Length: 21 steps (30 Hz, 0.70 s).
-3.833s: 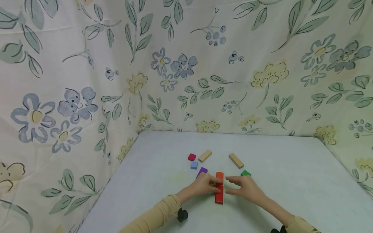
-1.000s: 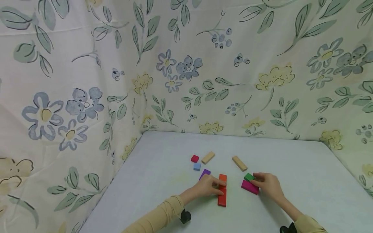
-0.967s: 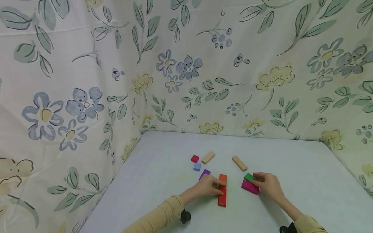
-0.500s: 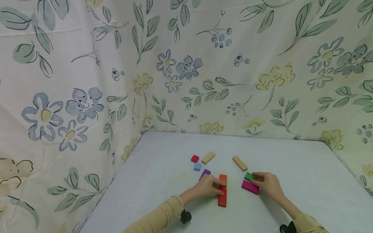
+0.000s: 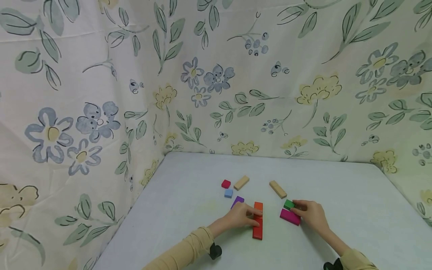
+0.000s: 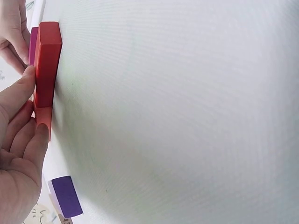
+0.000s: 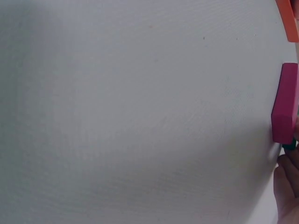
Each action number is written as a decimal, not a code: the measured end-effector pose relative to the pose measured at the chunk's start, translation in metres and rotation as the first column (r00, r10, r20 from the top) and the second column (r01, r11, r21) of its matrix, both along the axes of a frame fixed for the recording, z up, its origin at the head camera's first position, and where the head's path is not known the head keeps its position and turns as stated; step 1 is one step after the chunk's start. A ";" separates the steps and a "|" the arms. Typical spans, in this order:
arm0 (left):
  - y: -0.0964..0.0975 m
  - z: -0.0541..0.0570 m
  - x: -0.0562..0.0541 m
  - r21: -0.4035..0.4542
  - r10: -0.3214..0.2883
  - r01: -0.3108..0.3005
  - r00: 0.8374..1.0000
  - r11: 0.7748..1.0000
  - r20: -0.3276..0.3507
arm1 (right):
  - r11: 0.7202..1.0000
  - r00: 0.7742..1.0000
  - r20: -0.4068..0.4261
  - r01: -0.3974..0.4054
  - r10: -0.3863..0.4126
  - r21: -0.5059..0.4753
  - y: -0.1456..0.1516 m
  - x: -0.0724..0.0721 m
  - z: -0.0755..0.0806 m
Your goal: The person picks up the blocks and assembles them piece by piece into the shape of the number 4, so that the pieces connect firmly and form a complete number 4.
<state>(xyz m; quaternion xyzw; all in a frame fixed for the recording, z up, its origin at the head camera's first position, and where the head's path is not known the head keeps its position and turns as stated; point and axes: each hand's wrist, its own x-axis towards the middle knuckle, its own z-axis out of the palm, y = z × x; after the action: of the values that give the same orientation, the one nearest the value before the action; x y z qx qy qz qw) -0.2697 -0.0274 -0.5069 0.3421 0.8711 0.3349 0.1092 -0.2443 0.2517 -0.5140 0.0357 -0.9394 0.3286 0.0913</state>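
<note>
A red block [image 5: 257, 229] and an orange block [image 5: 258, 206] lie end to end in a row on the white table. My left hand [image 5: 239, 215] rests on them, its thumb on the red block and fingertips on the orange one. In the left wrist view, the thumb [image 6: 21, 88] touches the red block's upper side. To the right, my right hand [image 5: 312, 213] pinches a small green block [image 5: 288, 204] between thumb and fingers. Just in front of the green block lies a magenta block [image 5: 290, 217]; in the right wrist view it hides most of the green one.
A purple block [image 5: 237, 201] lies behind my left hand, partly covered. Farther back are a small blue block [image 5: 228, 193], a small red block [image 5: 226, 183] and two plain wooden blocks [image 5: 241, 182]. A floral cloth [image 5: 216, 93] hangs behind the table [image 5: 337, 180].
Since the oldest frame, my right hand has moved right, from beside the red and orange row to the green block. Over the last second, both hands and the blocks stay almost still.
</note>
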 end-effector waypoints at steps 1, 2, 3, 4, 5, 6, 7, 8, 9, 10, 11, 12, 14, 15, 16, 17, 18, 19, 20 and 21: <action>0.000 -0.001 0.000 -0.004 -0.002 0.002 1.000 1.000 -0.005 | 1.000 1.000 -0.005 0.000 0.000 0.003 0.000 0.000 0.000; 0.000 -0.001 0.000 -0.005 -0.003 0.003 1.000 1.000 -0.009 | 1.000 1.000 -0.008 0.001 -0.001 0.002 0.000 0.001 -0.001; 0.000 -0.001 0.000 -0.005 -0.005 0.004 1.000 1.000 -0.011 | 1.000 1.000 -0.014 0.003 -0.003 0.001 0.000 0.002 0.000; 0.000 0.000 0.000 -0.004 -0.005 0.005 1.000 1.000 -0.012 | 1.000 1.000 -0.020 0.005 -0.005 -0.002 0.000 0.002 0.000; 0.001 0.000 0.000 -0.004 -0.005 0.005 1.000 1.000 -0.012 | 1.000 1.000 -0.028 0.004 -0.004 -0.006 0.001 0.003 0.001; 0.001 0.000 0.001 -0.003 -0.005 0.005 1.000 1.000 -0.011 | 1.000 0.999 -0.036 0.002 -0.002 -0.013 0.001 0.003 0.001; 0.001 0.000 0.001 0.001 -0.004 0.004 1.000 1.000 -0.010 | 1.000 0.999 -0.044 0.001 -0.002 -0.019 0.002 0.003 0.002; 0.001 0.001 0.001 0.003 -0.003 0.003 1.000 1.000 -0.008 | 1.000 0.999 -0.054 0.001 -0.002 -0.023 0.002 0.003 0.004; 0.001 0.001 0.001 0.002 -0.002 0.002 1.000 1.000 -0.007 | 1.000 0.998 -0.062 0.001 -0.003 -0.028 0.003 0.003 0.005; 0.001 0.001 0.001 -0.001 -0.006 0.006 1.000 1.000 -0.020 | 1.000 0.998 -0.068 -0.001 -0.001 -0.031 0.004 0.003 0.006; 0.001 0.000 0.001 0.001 -0.004 0.004 1.000 1.000 -0.019 | 1.000 0.997 -0.074 -0.001 -0.001 -0.032 0.005 0.003 0.007; 0.001 0.000 0.001 0.004 -0.003 0.003 1.000 1.000 -0.016 | 0.999 0.997 -0.075 -0.001 -0.001 -0.032 0.006 0.003 0.008; 0.001 0.000 0.001 0.002 0.000 0.000 1.000 1.000 -0.011 | 1.000 0.997 -0.073 0.002 -0.005 -0.029 0.008 0.002 0.010; 0.001 0.000 0.001 0.001 0.001 -0.001 1.000 1.000 -0.011 | 1.000 0.998 -0.070 0.005 -0.007 -0.029 0.009 0.002 0.010; 0.001 0.000 0.001 0.001 0.001 -0.001 1.000 1.000 -0.009 | 1.000 0.998 -0.069 0.005 -0.007 -0.026 0.010 0.001 0.011; 0.001 0.001 0.001 0.008 0.007 -0.007 1.000 1.000 0.008 | 1.000 0.998 -0.069 0.007 -0.009 -0.027 0.011 0.001 0.012; 0.001 0.001 0.001 0.006 0.008 -0.008 1.000 1.000 0.007 | 1.000 0.998 -0.070 0.007 -0.009 -0.027 0.012 0.000 0.013; 0.001 0.001 0.001 0.006 0.008 -0.008 1.000 1.000 0.007 | 1.000 0.997 -0.072 0.007 -0.009 -0.029 0.013 0.000 0.015; 0.001 0.001 0.001 0.007 0.009 -0.009 1.000 1.000 0.006 | 1.000 0.997 -0.077 0.006 -0.009 -0.029 0.013 0.000 0.016; 0.001 0.001 0.001 0.006 0.010 -0.010 1.000 1.000 0.006 | 1.000 0.996 -0.084 0.006 -0.009 -0.027 0.014 0.000 0.017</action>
<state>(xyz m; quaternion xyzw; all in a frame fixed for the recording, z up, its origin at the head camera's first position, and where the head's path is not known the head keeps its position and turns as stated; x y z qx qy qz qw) -0.2684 -0.0266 -0.5063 0.3372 0.8714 0.3392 0.1090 -0.2444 0.2659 -0.4966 0.0447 -0.9303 0.3391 0.1326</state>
